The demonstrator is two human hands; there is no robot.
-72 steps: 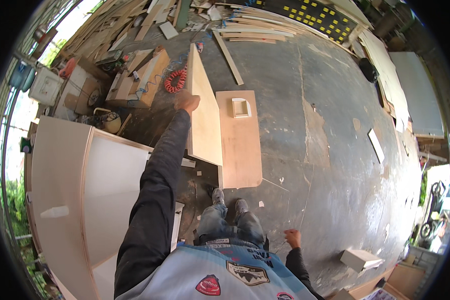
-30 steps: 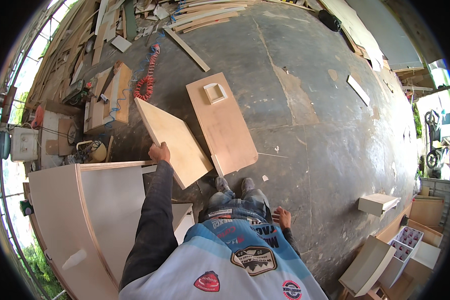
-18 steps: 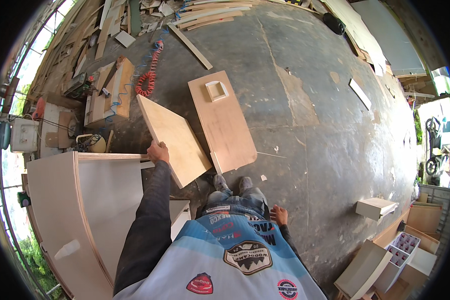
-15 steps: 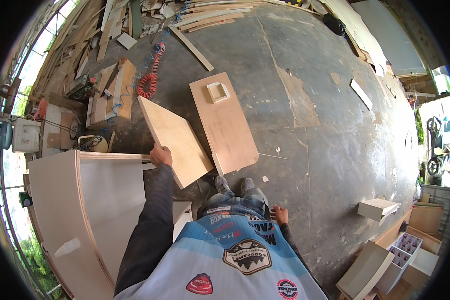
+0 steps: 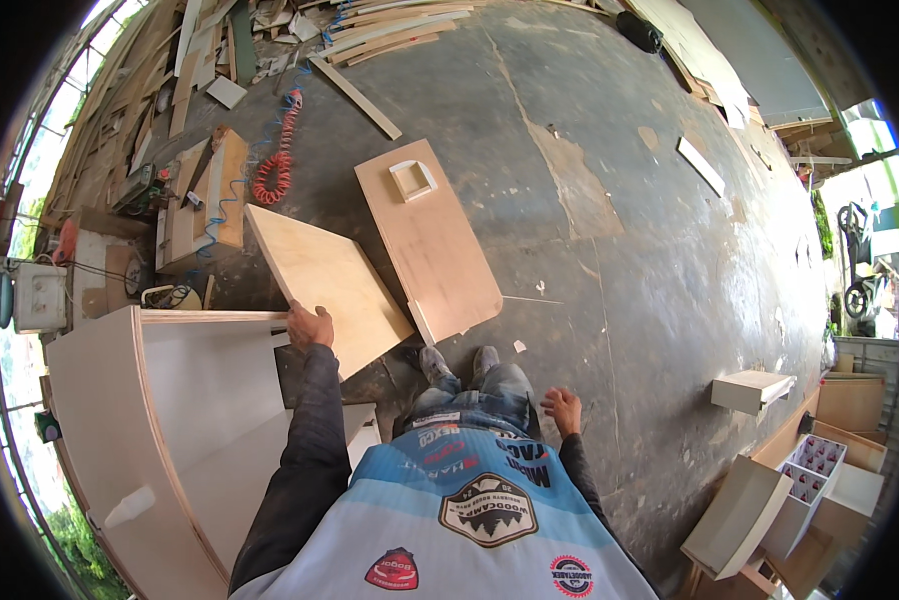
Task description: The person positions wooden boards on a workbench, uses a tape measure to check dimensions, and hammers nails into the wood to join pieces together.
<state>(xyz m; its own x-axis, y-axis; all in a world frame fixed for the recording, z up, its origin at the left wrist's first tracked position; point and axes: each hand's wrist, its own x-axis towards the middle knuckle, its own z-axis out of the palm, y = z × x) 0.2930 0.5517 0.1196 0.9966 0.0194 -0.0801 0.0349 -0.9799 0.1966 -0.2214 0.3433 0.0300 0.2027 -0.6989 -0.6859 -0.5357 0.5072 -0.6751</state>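
Observation:
My left hand grips the near left edge of a pale plywood panel, fingers curled over its rim. The panel is tilted, its broad face turned up. Right of it, a longer brown board with rounded corners lies on the floor. A small white-edged wooden frame sits on the board's far end, and a narrow strip runs along its near left edge. My right hand hangs beside my hip, holding nothing, its fingers loosely apart.
A large open white cabinet stands at my left. Beyond it are a wooden box bearing tools and a coiled red air hose. Timber strips lie at the far side. Drawer boxes are stacked at lower right, near a small box.
The view has shifted, so most things sit further left. My left hand still grips the panel's edge. My right hand has risen slightly away from my hip, its fingers more spread.

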